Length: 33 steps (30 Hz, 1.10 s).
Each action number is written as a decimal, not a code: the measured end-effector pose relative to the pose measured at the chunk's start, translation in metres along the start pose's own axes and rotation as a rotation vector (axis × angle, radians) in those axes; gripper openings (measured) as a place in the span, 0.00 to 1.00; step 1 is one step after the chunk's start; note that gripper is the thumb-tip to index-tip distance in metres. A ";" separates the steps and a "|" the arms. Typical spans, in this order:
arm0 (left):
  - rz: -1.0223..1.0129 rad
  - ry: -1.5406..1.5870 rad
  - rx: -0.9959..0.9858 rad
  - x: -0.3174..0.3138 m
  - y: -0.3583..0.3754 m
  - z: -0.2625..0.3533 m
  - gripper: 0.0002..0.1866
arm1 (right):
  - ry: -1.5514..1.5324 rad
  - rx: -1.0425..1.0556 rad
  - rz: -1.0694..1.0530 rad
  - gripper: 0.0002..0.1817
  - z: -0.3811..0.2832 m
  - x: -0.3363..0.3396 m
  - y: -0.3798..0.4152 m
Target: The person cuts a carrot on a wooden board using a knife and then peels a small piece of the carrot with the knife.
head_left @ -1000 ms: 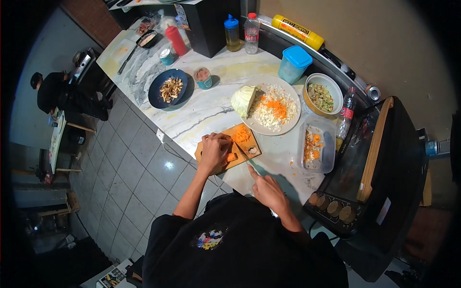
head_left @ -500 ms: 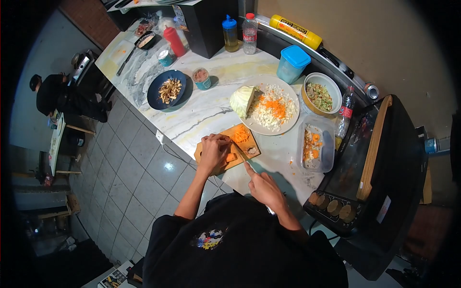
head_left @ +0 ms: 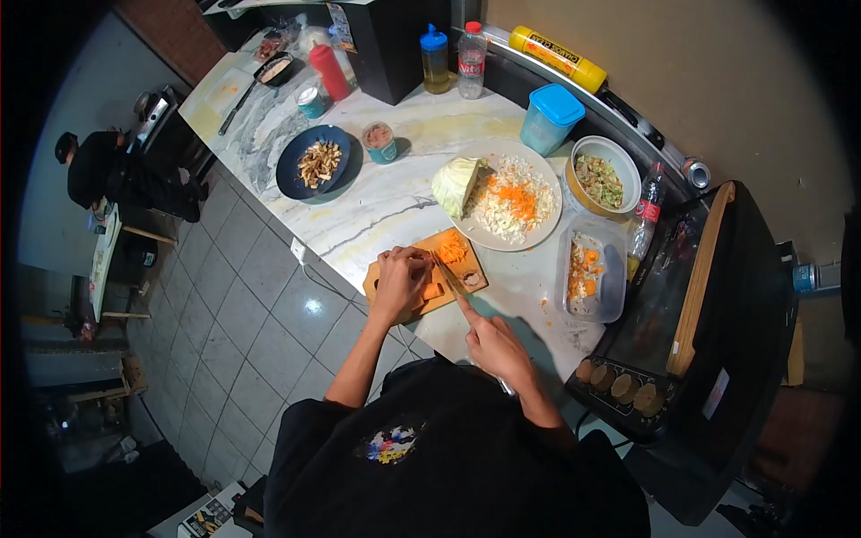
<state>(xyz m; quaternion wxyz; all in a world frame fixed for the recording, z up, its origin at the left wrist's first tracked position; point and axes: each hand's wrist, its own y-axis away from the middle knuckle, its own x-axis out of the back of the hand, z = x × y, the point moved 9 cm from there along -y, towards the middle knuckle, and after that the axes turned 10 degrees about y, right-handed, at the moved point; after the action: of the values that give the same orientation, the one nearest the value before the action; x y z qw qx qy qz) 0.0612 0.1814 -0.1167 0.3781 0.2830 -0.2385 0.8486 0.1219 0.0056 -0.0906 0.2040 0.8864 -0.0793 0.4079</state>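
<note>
My left hand point(head_left: 401, 280) is closed over a carrot piece on the wooden cutting board point(head_left: 420, 240), and its fingers hide most of that piece. An orange carrot length point(head_left: 432, 290) shows beside the hand. In my right hand point(head_left: 499, 346) is a knife point(head_left: 449, 274), with the index finger stretched along it. The blade lies over the board, close to my left fingertips. Shredded carrot point(head_left: 454, 248) is heaped at the board's far corner. Beyond the board, a plate point(head_left: 494, 244) carries a cabbage wedge point(head_left: 454, 188), chopped cabbage and grated carrot.
A plastic container point(head_left: 612, 300) with scraps stands right of the board, by a black oven point(head_left: 717, 332). Behind are a bowl point(head_left: 598, 206) of chopped vegetables and a blue-lidded jug point(head_left: 549, 121). A dark blue bowl point(head_left: 289, 184) sits left. Another person point(head_left: 97, 170) stands far left.
The knife and my right hand have shifted very slightly at the board. My left hand stays closed in the same place. The whole view has moved a little.
</note>
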 end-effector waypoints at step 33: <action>-0.047 -0.004 -0.011 -0.005 0.000 -0.001 0.10 | 0.039 0.035 -0.026 0.37 0.000 -0.004 -0.001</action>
<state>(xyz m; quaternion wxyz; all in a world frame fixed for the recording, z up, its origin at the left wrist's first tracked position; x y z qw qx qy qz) 0.0637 0.1798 -0.1203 0.3990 0.2879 -0.2373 0.8376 0.1197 0.0065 -0.0942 0.1954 0.8826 -0.0567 0.4238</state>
